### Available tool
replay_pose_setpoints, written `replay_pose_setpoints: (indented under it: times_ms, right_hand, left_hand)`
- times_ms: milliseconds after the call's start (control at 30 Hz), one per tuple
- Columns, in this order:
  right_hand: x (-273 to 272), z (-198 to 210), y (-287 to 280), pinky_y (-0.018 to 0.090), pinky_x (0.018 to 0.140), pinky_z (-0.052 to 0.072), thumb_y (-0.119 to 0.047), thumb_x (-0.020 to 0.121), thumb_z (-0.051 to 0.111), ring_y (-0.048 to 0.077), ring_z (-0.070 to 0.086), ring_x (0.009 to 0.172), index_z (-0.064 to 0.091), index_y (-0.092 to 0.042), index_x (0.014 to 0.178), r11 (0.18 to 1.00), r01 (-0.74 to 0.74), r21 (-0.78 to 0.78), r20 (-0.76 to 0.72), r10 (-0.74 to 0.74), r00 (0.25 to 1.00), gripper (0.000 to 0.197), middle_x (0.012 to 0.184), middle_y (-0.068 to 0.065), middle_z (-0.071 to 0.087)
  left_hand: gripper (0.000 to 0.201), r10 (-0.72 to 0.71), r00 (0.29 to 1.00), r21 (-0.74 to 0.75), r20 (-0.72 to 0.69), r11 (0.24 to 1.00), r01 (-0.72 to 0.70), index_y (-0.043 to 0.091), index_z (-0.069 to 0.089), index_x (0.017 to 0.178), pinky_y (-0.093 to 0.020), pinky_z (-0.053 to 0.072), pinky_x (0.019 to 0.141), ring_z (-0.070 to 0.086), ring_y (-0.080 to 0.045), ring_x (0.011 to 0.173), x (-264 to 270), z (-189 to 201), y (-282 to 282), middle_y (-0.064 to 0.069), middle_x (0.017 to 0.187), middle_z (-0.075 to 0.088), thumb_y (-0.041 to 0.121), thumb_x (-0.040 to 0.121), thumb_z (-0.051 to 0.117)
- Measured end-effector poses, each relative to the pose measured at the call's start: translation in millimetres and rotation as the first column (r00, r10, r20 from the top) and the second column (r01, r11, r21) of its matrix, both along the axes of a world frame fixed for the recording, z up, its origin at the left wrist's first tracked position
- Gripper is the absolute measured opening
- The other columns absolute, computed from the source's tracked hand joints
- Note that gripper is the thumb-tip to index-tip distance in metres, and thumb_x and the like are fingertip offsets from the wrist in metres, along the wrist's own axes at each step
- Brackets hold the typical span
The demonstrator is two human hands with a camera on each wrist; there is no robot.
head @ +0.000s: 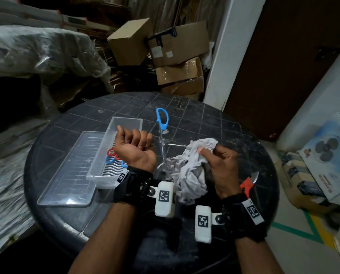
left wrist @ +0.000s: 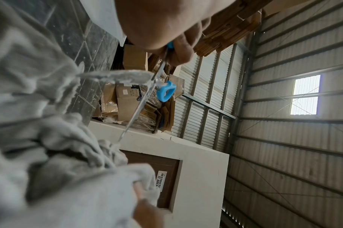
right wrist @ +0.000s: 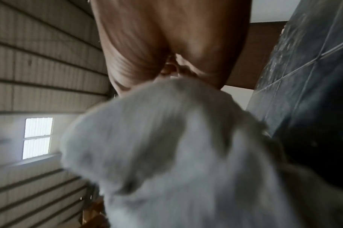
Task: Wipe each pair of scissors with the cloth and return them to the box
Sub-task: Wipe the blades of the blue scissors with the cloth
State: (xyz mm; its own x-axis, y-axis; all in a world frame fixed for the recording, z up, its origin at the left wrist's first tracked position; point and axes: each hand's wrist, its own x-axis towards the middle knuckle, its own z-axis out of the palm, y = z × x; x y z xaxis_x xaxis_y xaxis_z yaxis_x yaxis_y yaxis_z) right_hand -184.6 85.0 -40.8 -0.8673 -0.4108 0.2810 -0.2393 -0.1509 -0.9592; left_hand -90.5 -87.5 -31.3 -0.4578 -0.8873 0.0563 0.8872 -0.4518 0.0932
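Our left hand [head: 134,148], palm up with fingers curled, grips one handle of the blue-handled scissors [head: 162,123], whose blades are spread, one tip reaching into the grey cloth [head: 190,171]. Our right hand [head: 219,167] bunches that cloth between thumb and curled fingers above the dark worktop [head: 214,119]. Just left, the clear plastic box [head: 125,123] holds more red and blue scissors [head: 113,156].

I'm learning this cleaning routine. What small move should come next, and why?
Probably draw the cloth along the lower blade. The left hand holds the blue scissors open, and that blade's tip sits in the cloth, which the right hand grips.
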Motion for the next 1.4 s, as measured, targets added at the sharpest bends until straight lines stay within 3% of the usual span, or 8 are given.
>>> replay_pose_setpoints:
  times_ms: [100,233,400,500,767,1033,1300,1400]
  right_hand:
    - [8.5,-10.3,-6.2,0.046,0.070,0.053,-0.022,0.082,0.073,0.017,0.061,0.075,0.069,0.007,0.076,0.996,0.015,0.087,-0.150,-0.002,0.989,0.030,0.087,0.021,0.067]
    - [20.3,-9.5,-9.5,0.042,0.072,0.053,-0.006,0.094,0.071,0.019,0.062,0.078,0.069,0.003,0.075,0.989,-0.046,0.140,-0.263,0.082,0.961,0.021,0.094,0.009,0.062]
    - [31.4,10.8,-14.0,0.013,0.075,0.046,-0.008,0.091,0.077,0.008,0.063,0.083,0.076,-0.007,0.085,0.966,0.038,0.256,-0.558,0.116,0.822,0.005,0.096,-0.001,0.060]
    - [35.8,20.1,-19.3,0.007,0.075,0.040,-0.009,0.090,0.077,0.005,0.057,0.082,0.077,-0.008,0.089,0.951,0.105,0.290,-0.675,0.126,0.727,0.002,0.096,-0.002,0.055]
    - [37.4,14.0,-38.3,0.044,0.079,0.053,-0.013,0.094,0.069,0.021,0.057,0.091,0.072,-0.009,0.089,0.915,0.135,0.380,-0.755,0.222,0.617,0.007,0.107,-0.001,0.052]
    - [52.5,10.9,-41.4,0.042,0.075,0.055,-0.014,0.089,0.072,0.023,0.057,0.092,0.075,-0.009,0.094,0.789,0.428,0.441,-0.861,0.237,0.449,0.008,0.116,0.005,0.060]
    - [54.3,15.0,-30.7,0.040,0.077,0.058,-0.012,0.094,0.065,0.022,0.057,0.096,0.075,-0.006,0.103,0.819,0.404,0.407,-0.833,0.150,0.533,0.014,0.115,0.005,0.056]
    - [59.2,16.3,-33.0,0.041,0.080,0.056,-0.011,0.091,0.069,0.023,0.055,0.101,0.074,-0.005,0.097,0.841,0.362,0.403,-0.852,0.200,0.484,0.010,0.120,0.006,0.057]
  left_hand:
    - [0.052,0.001,1.000,0.004,0.002,1.000,-0.001,0.023,0.029,0.055,-0.023,0.019,0.040,0.014,-0.009,0.037,0.4,0.9,0.8,0.007,0.046,0.017,0.031,0.105,0.041]
    - [0.051,0.040,0.999,-0.033,0.004,0.999,-0.039,0.023,0.028,0.056,-0.023,0.021,0.039,0.013,-0.009,0.037,1.3,2.1,1.8,0.007,0.046,0.017,0.031,0.105,0.042]
    - [0.050,0.057,0.998,-0.104,0.001,0.993,-0.057,0.023,0.023,0.060,-0.023,0.019,0.040,0.011,-0.010,0.038,1.1,2.8,3.3,0.006,0.048,0.015,0.031,0.104,0.044]
    - [0.050,0.071,0.997,-0.139,-0.002,0.988,-0.070,0.023,0.019,0.061,-0.024,0.014,0.041,0.009,-0.011,0.038,1.1,6.1,6.3,0.005,0.048,0.013,0.031,0.104,0.044]
    - [0.054,0.062,0.998,-0.111,-0.012,0.992,-0.062,0.023,0.028,0.053,-0.020,0.017,0.037,0.011,-0.009,0.036,1.5,12.8,11.7,0.006,0.046,0.014,0.030,0.105,0.044]
    - [0.054,0.040,0.996,-0.046,-0.082,0.998,-0.044,0.022,0.029,0.052,-0.020,0.020,0.036,0.015,-0.008,0.033,4.3,7.5,4.6,0.007,0.043,0.018,0.028,0.105,0.042]
    - [0.054,0.046,0.996,-0.079,-0.079,0.996,-0.052,0.022,0.027,0.053,-0.020,0.018,0.036,0.014,-0.008,0.034,5.1,10.0,5.6,0.007,0.044,0.017,0.027,0.105,0.041]
    - [0.055,0.042,0.996,-0.081,-0.081,0.996,-0.048,0.023,0.028,0.052,-0.021,0.016,0.038,0.010,-0.009,0.036,4.9,10.8,5.7,0.006,0.047,0.012,0.027,0.105,0.040]
